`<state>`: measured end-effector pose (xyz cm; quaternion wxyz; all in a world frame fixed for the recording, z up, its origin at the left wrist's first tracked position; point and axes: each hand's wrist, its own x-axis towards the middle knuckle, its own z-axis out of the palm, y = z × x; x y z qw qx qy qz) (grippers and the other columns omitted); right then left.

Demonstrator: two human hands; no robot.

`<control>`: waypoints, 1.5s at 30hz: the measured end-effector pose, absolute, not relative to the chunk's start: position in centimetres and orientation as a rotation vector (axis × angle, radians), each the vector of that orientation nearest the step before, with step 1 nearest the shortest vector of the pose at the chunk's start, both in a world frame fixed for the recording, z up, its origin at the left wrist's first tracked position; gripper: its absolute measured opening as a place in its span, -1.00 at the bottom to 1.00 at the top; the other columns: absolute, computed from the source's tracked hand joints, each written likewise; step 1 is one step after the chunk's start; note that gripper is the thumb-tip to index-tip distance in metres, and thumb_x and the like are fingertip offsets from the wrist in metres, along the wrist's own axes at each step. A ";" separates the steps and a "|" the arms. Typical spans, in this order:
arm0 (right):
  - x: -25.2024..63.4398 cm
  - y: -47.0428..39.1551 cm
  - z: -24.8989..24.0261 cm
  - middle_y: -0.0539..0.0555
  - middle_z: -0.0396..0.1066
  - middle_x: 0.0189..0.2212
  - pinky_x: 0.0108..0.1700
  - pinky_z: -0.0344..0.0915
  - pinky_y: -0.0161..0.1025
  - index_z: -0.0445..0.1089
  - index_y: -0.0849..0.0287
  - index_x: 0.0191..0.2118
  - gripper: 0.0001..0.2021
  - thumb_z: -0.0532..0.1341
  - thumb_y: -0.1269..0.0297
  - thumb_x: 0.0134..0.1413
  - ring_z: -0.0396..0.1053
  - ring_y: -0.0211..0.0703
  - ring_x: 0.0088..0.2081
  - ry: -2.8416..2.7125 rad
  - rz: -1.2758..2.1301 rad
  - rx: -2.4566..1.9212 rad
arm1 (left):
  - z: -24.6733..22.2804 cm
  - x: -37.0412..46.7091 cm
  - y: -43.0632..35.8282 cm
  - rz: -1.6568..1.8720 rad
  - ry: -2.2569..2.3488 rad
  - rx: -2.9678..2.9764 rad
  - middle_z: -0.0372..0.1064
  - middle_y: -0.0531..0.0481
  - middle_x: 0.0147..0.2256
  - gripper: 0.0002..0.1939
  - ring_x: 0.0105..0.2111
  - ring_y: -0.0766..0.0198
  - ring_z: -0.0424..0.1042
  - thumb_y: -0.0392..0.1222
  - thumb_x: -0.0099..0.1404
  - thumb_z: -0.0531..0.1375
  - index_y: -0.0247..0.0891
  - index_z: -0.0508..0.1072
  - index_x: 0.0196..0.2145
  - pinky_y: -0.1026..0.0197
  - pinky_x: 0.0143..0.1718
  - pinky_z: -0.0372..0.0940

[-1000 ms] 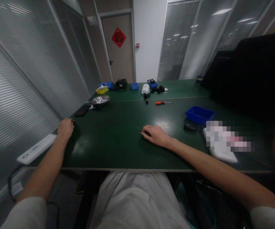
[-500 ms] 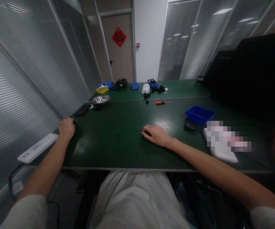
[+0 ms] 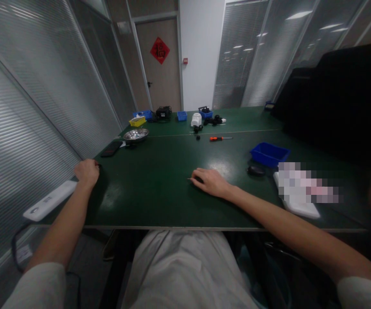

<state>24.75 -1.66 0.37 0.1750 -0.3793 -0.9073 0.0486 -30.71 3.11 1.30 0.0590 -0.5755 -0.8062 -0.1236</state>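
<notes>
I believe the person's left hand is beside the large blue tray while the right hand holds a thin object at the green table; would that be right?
Not quite: the left hand is beside the long white device, not the large blue tray, as the head view shows. The right hand does hold a thin object at the green table.

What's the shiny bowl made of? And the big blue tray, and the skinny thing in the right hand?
The bowl looks like polished metal: it shows bright glints. The blue tray seems smooth plastic, judging by its even colour and thin walls. The thin thing in the right hand may be metal, being pale and straight, but it's too small to tell.
</notes>
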 end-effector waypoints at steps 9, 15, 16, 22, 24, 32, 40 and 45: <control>24.7 -1.7 0.3 0.06 0.48 -0.18 -0.30 0.09 -0.27 0.42 0.10 -0.09 -0.76 0.08 0.11 0.42 0.40 -0.19 -0.28 -2.571 0.123 -1.070 | 1.1 -30.7 2.8 -0.370 -2.482 -1.556 0.45 -0.34 -0.09 -0.63 -0.09 -0.03 0.34 -0.17 0.38 0.12 -0.45 0.55 -0.01 0.01 -0.06 0.23; 24.6 -1.6 0.2 0.06 0.48 -0.19 -0.33 0.06 -0.27 0.42 0.10 -0.10 -0.76 0.08 0.10 0.42 0.38 -0.20 -0.31 -2.572 0.123 -1.104 | 0.7 -28.2 3.8 -0.452 -2.398 -1.801 0.53 -0.16 -0.06 -0.68 -0.08 0.05 0.45 -0.09 0.40 0.16 -0.29 0.58 -0.02 0.13 -0.04 0.27; 24.6 -1.6 0.2 0.07 0.48 -0.19 -0.33 0.06 -0.27 0.42 0.10 -0.10 -0.76 0.08 0.10 0.42 0.38 -0.20 -0.31 -2.572 0.123 -1.105 | 0.7 -26.8 4.0 -0.488 -2.365 -1.910 0.54 -0.12 -0.08 -0.70 -0.09 0.06 0.47 -0.08 0.39 0.18 -0.26 0.60 -0.06 0.15 -0.05 0.28; 24.7 -1.6 0.1 0.07 0.48 -0.18 -0.31 0.07 -0.27 0.41 0.09 -0.09 -0.77 0.08 0.11 0.42 0.39 -0.19 -0.29 -2.564 0.110 -1.096 | 0.4 -12.7 2.3 -0.784 -1.858 -2.779 0.56 -0.05 -0.08 -0.74 -0.09 0.07 0.51 0.00 0.37 0.22 -0.14 0.62 -0.12 0.10 -0.04 0.34; 24.7 -1.7 0.1 0.07 0.47 -0.19 -0.30 0.07 -0.27 0.41 0.09 -0.09 -0.77 0.08 0.11 0.42 0.38 -0.19 -0.29 -2.560 0.106 -1.097 | 0.1 -7.5 1.2 -0.863 -1.627 -3.006 0.56 -0.06 -0.10 -0.75 -0.14 0.10 0.51 0.02 0.38 0.23 -0.12 0.62 -0.13 0.09 -0.08 0.36; 24.7 -1.8 0.5 0.06 0.48 -0.19 -0.30 0.06 -0.27 0.41 0.09 -0.09 -0.78 0.09 0.12 0.41 0.40 -0.18 -0.27 -2.560 0.108 -1.112 | -0.9 0.4 0.1 -1.126 -1.340 -3.237 0.53 -0.13 -0.12 -0.67 -0.25 0.13 0.51 -0.02 0.32 0.31 -0.06 0.52 0.03 0.08 -0.27 0.33; 25.1 -1.7 0.7 0.05 0.48 -0.24 -0.31 0.03 -0.26 0.42 0.09 -0.13 -0.79 0.11 0.13 0.39 0.38 -0.19 -0.30 -2.559 0.088 -1.136 | -0.7 -0.2 -0.7 -1.079 -1.376 -3.221 0.50 -0.11 -0.22 -0.66 -0.36 0.21 0.40 -0.04 0.36 0.26 -0.15 0.54 0.04 0.17 -0.37 0.26; 25.0 -1.7 1.0 0.04 0.48 -0.25 -0.31 0.04 -0.25 0.44 0.11 -0.15 -0.80 0.14 0.13 0.35 0.38 -0.18 -0.30 -2.565 0.080 -1.173 | -0.4 0.0 -1.1 -1.011 -1.356 -3.193 0.46 -0.09 -0.25 -0.69 -0.35 0.28 0.36 -0.07 0.41 0.20 -0.28 0.59 -0.04 0.26 -0.31 0.25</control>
